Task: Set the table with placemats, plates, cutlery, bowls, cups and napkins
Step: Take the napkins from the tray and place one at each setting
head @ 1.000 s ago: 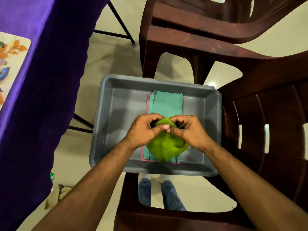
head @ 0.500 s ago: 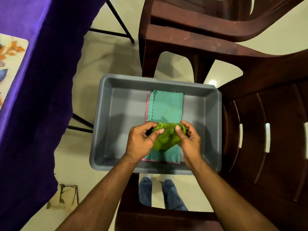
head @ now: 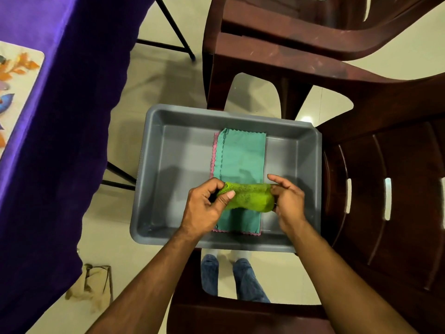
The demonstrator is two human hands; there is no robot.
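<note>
Head view: both hands [head: 204, 208] [head: 289, 203] pinch green napkin [head: 250, 197] ends, long axis left-right.

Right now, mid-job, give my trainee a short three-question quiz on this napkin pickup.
1. True or false: both hands hold the green napkin.
2. Which cloth lies directly under the teal napkin in the grey tub: A pink, B white, C purple?
3. Fill in: the tub rests on a brown plastic ___.

Key: 1 true, left hand and right hand pinch its ends; 2 A, pink napkin; 3 chair.
</note>
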